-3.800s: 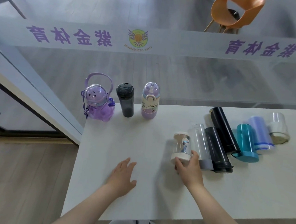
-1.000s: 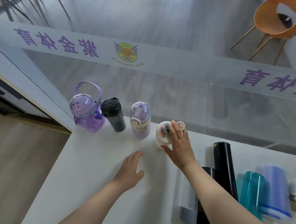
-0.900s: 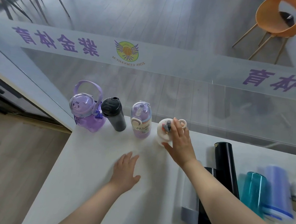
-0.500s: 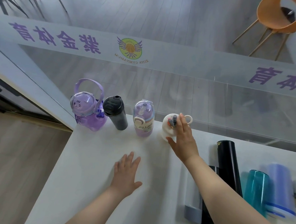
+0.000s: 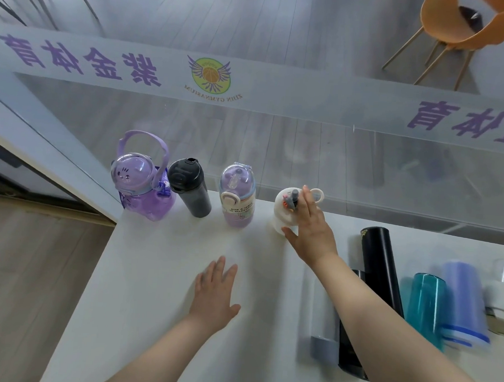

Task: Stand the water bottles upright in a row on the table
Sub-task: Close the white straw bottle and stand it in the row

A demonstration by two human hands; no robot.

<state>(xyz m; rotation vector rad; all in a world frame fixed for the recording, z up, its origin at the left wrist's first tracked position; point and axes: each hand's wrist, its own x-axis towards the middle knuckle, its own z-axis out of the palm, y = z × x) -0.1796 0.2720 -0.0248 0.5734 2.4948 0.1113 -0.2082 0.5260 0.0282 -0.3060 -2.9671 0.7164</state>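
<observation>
Along the far edge of the white table (image 5: 153,273), upper left to centre of the frame, four bottles stand upright in a row: purple jug with loop handle (image 5: 141,182), dark grey shaker bottle (image 5: 190,186), lilac bottle with clear dome lid (image 5: 237,194), then white-capped bottle (image 5: 285,210) at the right end. Small gaps between them, none touching as far as I can see.

My right hand (image 5: 310,229) is on the white-capped bottle, fingers stretched up along its right side and over the cap, thumb low against its near base. Fingers look mostly straight, loose contact rather than a firm wrap; bottle body mostly hidden behind my palm. A white ring loop on the cap pokes out past my fingertips.

My left hand (image 5: 214,294) lies flat on the table, lower centre, fingers extended and together, holding nothing, well apart from the row.

Right side of the frame, bottles lying on their sides, packed side by side: clear bottle with grey cap (image 5: 321,320), black bottle (image 5: 350,359) partly under my forearm, tall black flask (image 5: 379,264), teal bottle (image 5: 425,308), pale blue bottle with blue rim (image 5: 462,301), clear one (image 5: 503,283) cut by the frame edge.

Behind the table: glass wall with purple lettering and a logo, orange chair (image 5: 464,23) upper right.
</observation>
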